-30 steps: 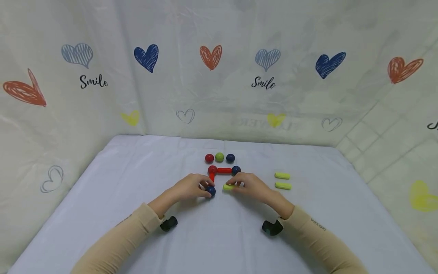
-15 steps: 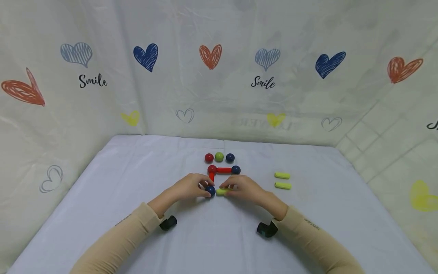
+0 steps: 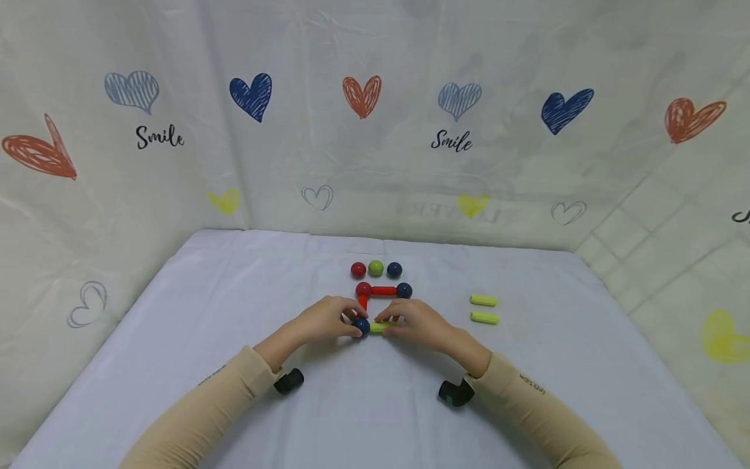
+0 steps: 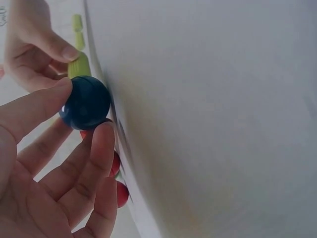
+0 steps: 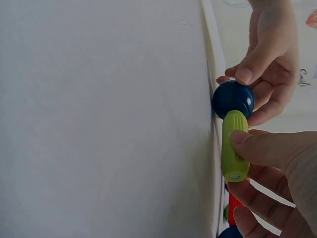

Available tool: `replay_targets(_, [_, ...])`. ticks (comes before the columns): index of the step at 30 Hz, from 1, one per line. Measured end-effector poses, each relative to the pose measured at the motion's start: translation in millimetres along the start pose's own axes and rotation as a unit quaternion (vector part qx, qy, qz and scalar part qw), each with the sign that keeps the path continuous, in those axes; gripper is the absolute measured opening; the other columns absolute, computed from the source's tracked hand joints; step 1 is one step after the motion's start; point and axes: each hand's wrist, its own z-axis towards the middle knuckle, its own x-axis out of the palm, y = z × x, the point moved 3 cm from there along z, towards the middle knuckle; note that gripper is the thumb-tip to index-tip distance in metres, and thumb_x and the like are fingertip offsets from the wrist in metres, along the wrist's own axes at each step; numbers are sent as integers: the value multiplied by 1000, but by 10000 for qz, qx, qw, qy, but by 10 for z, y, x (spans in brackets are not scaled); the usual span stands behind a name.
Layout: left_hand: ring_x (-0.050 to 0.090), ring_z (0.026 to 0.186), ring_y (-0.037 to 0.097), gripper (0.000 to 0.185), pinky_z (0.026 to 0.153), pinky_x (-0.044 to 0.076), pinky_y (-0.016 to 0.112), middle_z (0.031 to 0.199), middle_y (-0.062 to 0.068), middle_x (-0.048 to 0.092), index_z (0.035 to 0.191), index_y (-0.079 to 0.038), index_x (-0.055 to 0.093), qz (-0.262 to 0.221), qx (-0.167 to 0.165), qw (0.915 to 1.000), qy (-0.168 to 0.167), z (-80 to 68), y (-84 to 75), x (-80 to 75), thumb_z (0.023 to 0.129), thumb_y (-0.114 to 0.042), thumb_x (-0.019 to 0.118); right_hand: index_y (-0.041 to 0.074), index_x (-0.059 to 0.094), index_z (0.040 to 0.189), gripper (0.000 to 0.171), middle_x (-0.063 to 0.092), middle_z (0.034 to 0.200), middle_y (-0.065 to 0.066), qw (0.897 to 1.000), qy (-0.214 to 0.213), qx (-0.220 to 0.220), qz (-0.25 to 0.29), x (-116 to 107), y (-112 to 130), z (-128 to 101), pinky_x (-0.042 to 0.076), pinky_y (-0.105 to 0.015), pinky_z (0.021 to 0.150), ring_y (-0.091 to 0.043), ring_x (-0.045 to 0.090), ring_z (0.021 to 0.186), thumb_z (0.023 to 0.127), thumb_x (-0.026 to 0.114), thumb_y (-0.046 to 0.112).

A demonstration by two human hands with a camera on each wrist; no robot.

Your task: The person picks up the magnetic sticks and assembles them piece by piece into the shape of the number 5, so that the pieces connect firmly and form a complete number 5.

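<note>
Yellow-green rod [image 5: 234, 147], centre frame, butts its end against the dark blue ball [image 5: 233, 98]. Right hand [image 3: 423, 323] fingers pinch the rod mid-length; left hand [image 3: 323, 320] fingers pinch the ball. Both judged light, rigid, smooth; the ball liable to roll. Worktop [image 3: 234, 306] under white cloth; heart-print backdrop [image 3: 363, 98] across upper frame.

I see a bench [image 3: 205, 306] draped in a pale white cloth, faintly creased, running back to a soft fabric backdrop [image 3: 375, 169] that closes it in on three sides. The backdrop is cream and wrinkled, printed with scribbled hearts in navy [image 3: 250, 96], orange-red [image 3: 361, 96], pale blue [image 3: 459, 99] and yellow [image 3: 472, 204], plus outlined hearts and the word "Smile" [image 3: 452, 141] in black script. On my right a faint tile-like grid [image 3: 656, 228] crosses the fabric. The light is even and diffuse.
</note>
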Motion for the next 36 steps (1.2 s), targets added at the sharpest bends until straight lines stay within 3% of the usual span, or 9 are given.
replay_targets(7, [67, 97, 20, 29, 89, 55, 41, 108, 5, 73, 117, -13, 74, 2, -39, 10000, 3, 14, 16, 6, 89, -14, 81, 8, 75, 120, 27, 73, 112, -2, 9988, -106, 333, 356, -119, -83, -19, 55, -35, 85, -16, 63, 96, 93, 77, 11])
replay_targets(14, [66, 97, 19, 28, 88, 55, 40, 107, 3, 73, 117, -14, 74, -18, -83, 10000, -41, 26, 12, 0, 89, -14, 81, 5, 75, 119, 27, 73, 106, -4, 9944, -839, 551, 344, -327, -298, 34, 54, -36, 81, -16, 63, 91, 93, 77, 11])
replay_targets(24, [65, 97, 19, 28, 86, 55, 39, 107, 2, 72, 116, -16, 74, -62, -120, 9999, -37, 17, 40, 22, 89, -14, 81, 4, 72, 124, 31, 72, 111, -11, 9771, -1732, 1145, 473, -441, -532, 163, 56, -42, 82, -26, 66, 97, 95, 75, 12])
replay_targets(36, [65, 97, 19, 28, 87, 55, 40, 108, 3, 71, 116, -15, 74, -105, -88, 9999, -34, 15, 36, 15, 89, -14, 81, 5, 71, 126, 31, 72, 112, -13, 9684, -1807, 1644, 505, -384, -754, 345, 54, -46, 87, -30, 66, 101, 96, 73, 12])
